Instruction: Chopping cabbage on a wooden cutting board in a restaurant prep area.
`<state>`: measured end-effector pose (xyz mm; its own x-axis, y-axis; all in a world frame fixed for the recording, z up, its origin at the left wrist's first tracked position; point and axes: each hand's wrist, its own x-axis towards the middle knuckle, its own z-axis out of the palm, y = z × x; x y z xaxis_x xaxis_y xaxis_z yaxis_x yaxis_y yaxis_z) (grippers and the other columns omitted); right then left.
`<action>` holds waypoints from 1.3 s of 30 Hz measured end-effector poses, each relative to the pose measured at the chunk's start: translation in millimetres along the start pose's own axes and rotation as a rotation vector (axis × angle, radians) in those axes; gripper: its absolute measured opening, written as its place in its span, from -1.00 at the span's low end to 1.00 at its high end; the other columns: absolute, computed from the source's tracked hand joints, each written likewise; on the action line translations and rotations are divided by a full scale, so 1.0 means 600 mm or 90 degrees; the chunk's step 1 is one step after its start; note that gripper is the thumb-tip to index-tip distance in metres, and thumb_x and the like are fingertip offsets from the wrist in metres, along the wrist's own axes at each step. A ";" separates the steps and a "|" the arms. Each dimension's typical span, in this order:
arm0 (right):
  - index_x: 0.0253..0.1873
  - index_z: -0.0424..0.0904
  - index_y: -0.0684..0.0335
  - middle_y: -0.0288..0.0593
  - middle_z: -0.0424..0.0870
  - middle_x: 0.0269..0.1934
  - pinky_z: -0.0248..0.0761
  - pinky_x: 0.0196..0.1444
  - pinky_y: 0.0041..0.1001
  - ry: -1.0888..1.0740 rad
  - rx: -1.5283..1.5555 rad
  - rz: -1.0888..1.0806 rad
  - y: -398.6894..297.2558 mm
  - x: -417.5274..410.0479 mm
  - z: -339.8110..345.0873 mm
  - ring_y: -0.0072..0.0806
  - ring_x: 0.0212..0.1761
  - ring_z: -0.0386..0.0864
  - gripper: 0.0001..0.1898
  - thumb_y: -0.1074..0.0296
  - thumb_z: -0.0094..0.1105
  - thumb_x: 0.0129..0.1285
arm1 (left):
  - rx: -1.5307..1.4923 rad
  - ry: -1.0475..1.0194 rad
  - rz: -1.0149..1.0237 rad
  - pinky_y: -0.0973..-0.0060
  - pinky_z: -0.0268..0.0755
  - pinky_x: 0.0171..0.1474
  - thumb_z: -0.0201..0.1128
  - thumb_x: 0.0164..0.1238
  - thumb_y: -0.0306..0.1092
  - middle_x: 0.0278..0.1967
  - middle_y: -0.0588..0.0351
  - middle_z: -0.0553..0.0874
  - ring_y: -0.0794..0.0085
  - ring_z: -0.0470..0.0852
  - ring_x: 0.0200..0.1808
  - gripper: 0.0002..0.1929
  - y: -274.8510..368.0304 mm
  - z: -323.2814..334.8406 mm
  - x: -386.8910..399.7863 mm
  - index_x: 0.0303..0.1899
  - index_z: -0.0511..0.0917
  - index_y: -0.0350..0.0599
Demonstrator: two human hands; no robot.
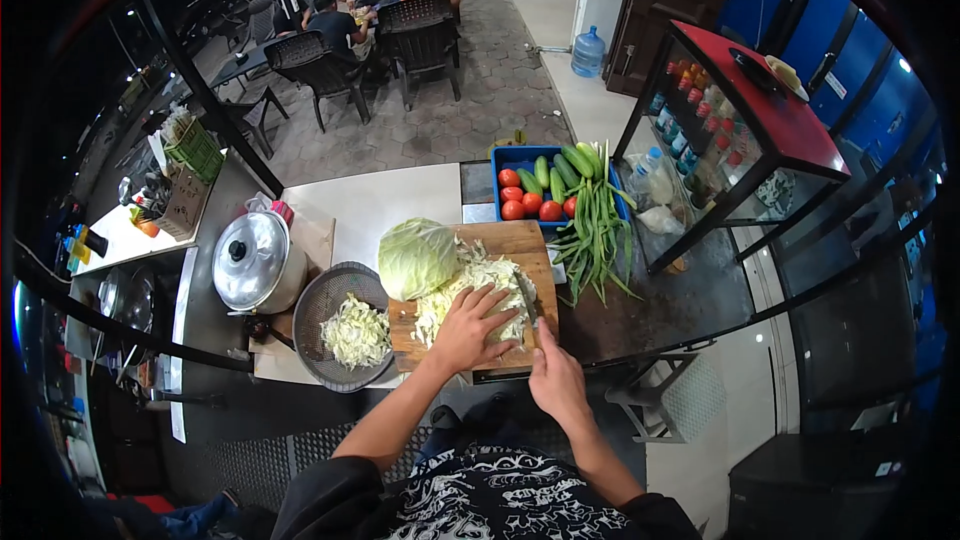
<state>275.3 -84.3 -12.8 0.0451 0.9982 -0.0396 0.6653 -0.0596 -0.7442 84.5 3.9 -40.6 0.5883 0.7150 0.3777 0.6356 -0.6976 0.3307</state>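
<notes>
My right hand [556, 379] grips a kitchen knife [526, 296] by its handle, the blade at the right side of a heap of shredded cabbage [499, 270]. Spread flat over that heap, my left hand [472, 330] presses on the shreds with its fingers apart. Beneath lies a wooden cutting board [529, 236]. A large piece of pale green cabbage [417, 259] rests at the board's upper left. Just left of the board, a dark mesh plastic basket [315, 330] holds more shredded cabbage [356, 334].
A blue tray [517, 156] with tomatoes [532, 202], cucumbers [577, 161] and long green stalks [596, 247] stands behind the board. A lidded metal pot [255, 262] is at left. A glass-sided case [735, 120] stands at right, near a plastic stool [675, 397]. Several people sit beyond the counter.
</notes>
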 end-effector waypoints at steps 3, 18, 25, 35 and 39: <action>0.59 0.21 0.14 0.31 0.68 -0.05 0.49 0.10 0.01 -0.058 -0.061 0.040 -0.012 0.005 0.012 0.25 -0.01 0.64 -0.40 0.40 -0.02 0.48 | 0.001 -0.061 -0.015 0.02 0.22 0.48 0.34 0.36 0.08 0.30 0.05 0.62 0.09 0.45 0.43 -0.50 -0.015 0.014 0.002 0.20 0.69 0.03; 0.60 0.12 0.19 0.30 0.66 0.00 0.59 -0.11 0.07 0.054 -0.059 0.014 -0.007 -0.032 0.054 0.27 -0.15 0.68 -0.35 0.38 0.00 0.45 | 0.023 -0.014 -0.026 0.06 0.32 0.37 0.36 0.39 -0.07 0.14 0.12 0.74 0.15 0.58 0.30 -0.61 -0.014 0.040 0.001 0.12 0.71 -0.04; 0.59 0.19 0.13 0.32 0.65 -0.03 0.54 -0.02 0.08 0.011 -0.071 0.069 -0.019 -0.031 0.056 0.29 -0.08 0.65 -0.39 0.38 0.01 0.46 | -0.006 0.025 -0.010 0.04 0.32 0.39 0.37 0.38 -0.12 0.12 0.12 0.74 0.15 0.58 0.30 -0.65 -0.021 0.050 -0.006 0.08 0.71 -0.06; 0.61 0.13 0.14 0.34 0.65 -0.03 0.61 -0.12 0.07 -0.031 -0.134 0.057 -0.010 -0.025 0.067 0.27 -0.19 0.70 -0.34 0.38 0.02 0.43 | 0.009 0.062 -0.013 0.04 0.34 0.39 0.37 0.37 -0.20 0.02 0.15 0.79 0.19 0.61 0.26 -0.75 -0.017 0.060 -0.005 -0.05 0.77 -0.09; 0.60 0.18 0.14 0.23 0.65 -0.25 0.55 -0.16 0.06 0.012 -0.121 0.035 -0.004 -0.076 0.072 0.26 -0.28 0.64 -0.37 0.39 0.02 0.46 | 0.003 0.058 -0.015 0.04 0.33 0.39 0.37 0.37 -0.20 0.04 0.16 0.79 0.18 0.62 0.26 -0.75 -0.016 0.067 -0.006 -0.04 0.77 -0.09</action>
<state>239.1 -129.2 -38.0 0.0987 0.9931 -0.0627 0.7904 -0.1166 -0.6014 96.3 9.8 -79.9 0.5251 0.7240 0.4473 0.6514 -0.6802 0.3363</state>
